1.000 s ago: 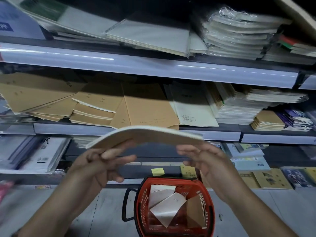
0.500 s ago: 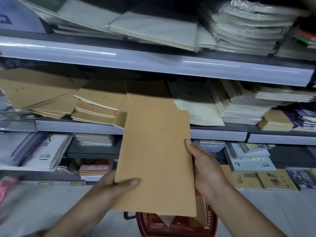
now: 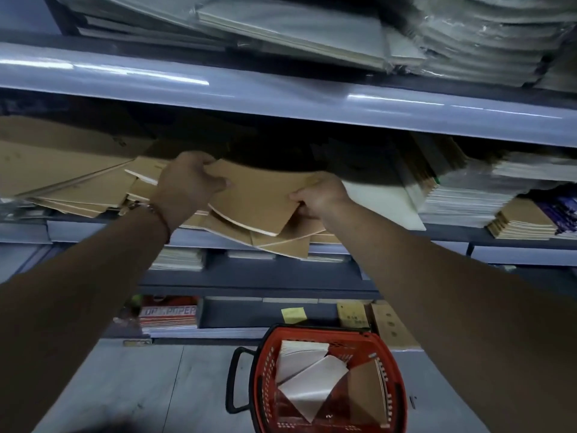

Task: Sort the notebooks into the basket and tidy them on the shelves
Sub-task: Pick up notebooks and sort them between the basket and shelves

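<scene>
We grip the brown notebook (image 3: 256,198) by its side edges, left hand (image 3: 187,182) and right hand (image 3: 318,195) both pinching it, over the messy pile at the middle shelf (image 3: 437,228) front edge, likely to square it there; basket (image 3: 396,385) sits below.

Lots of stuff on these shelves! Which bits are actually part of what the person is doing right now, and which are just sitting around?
Part of the job:
- brown notebook, held by the left hand and right hand
- brown notebook pile beneath it
- red basket holding notebooks

Just lying about:
- plastic-wrapped stacks on the top shelf
- yellow sticky note
- paper ream
</scene>
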A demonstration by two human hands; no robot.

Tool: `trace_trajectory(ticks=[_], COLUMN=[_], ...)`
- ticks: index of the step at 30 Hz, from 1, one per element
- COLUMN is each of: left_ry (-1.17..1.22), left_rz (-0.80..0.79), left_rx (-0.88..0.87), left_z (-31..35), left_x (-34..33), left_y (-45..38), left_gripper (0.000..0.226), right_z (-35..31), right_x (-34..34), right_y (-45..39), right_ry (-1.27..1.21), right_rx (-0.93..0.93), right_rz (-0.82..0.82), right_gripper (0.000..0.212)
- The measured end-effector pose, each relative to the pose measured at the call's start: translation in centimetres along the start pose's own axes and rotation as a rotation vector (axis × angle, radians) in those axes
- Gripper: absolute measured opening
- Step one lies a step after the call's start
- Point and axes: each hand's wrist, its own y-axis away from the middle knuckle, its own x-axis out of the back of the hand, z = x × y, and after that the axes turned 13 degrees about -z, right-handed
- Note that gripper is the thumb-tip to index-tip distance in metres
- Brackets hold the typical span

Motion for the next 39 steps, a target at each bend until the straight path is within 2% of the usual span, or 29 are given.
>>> trace_trajectory(ticks=[2, 5, 7, 10, 13, 15, 17, 19, 23, 25, 27, 30, 32, 34, 37, 39], left_ry=[-0.222, -0.487, -0.611, -0.699, -0.585, -0.482, -0.407, -0.419, -0.598, -0.630, -0.667, -0.734, -0.765, -0.752, -0.595, -0.402], left_rz=[0.042, 0.114, 0.156, 0.258, 0.335, 0.238, 0.063, -0.177, -0.712, -0.865, -0.918, -0.887, -0.905, -0.937, -0.911, -0.938], left_rx=[-0.027, -0.057, -0.061, -0.140, -0.435, -0.633, -0.704, -0.664, -0.399, -0.373, -0.380, -0.448, -0.480, -0.508, -0.518, -0.342], left_z=[-0.1, -0.3, -0.5, -0.4, 0.0, -0.3, -1.6, -3.7, -8.3, -11.1, -13.4, -15.3, -15.8, -16.3, -15.8, -14.1], left_x=[-0.9, -2.3, -3.0, -4.0, -5.5, -8.0, -12.1, -17.6, -29.4, -35.0, -40.4, -48.5, -53.9, -59.3, -66.5, -70.4], left_y=[-1.1, -1.8, -1.7, -0.2, 3.5, 7.8, 12.8, 16.8, 20.3, 20.6, 20.3, 19.3, 18.1, 16.3, 13.8, 12.4], left_gripper=[0.048, 0.049, 0.050, 0.047, 0.040, 0.033, 0.027, 0.032, 0.063, 0.077, 0.073, 0.058, 0.052, 0.052, 0.058, 0.060], right_z=[0.3, 1.3, 2.0, 2.9, 5.1, 7.9, 13.1, 19.7, 31.1, 37.0, 43.1, 51.1, 54.5, 57.5, 61.2, 63.3], right_x=[-0.1, 0.3, 0.7, 1.2, 2.3, 3.6, 5.0, 6.2, 9.2, 10.7, 12.0, 13.0, 12.8, 12.4, 12.2, 12.2], right_y=[-1.1, -1.9, -1.7, -0.4, 3.4, 7.3, 10.5, 12.5, 14.1, 14.2, 13.8, 12.0, 10.2, 8.3, 6.0, 5.0], right_ry=[0.223, 0.511, 0.627, 0.650, 0.565, 0.534, 0.588, 0.697, 0.853, 0.820, 0.833, 0.805, 0.754, 0.720, 0.734, 0.712], right_rx=[0.009, 0.036, 0.086, 0.191, 0.375, 0.455, 0.383, 0.217, -0.207, -0.437, -0.564, -0.667, -0.693, -0.686, -0.661, -0.647], right_rz=[0.026, 0.090, 0.094, 0.088, 0.045, -0.014, -0.099, -0.179, -0.403, -0.440, -0.399, -0.350, -0.308, -0.256, -0.250, -0.256], right_gripper=[0.022, 0.046, 0.044, 0.040, 0.024, 0.019, 0.018, 0.021, 0.040, 0.042, 0.039, 0.028, 0.023, 0.030, 0.040, 0.042])
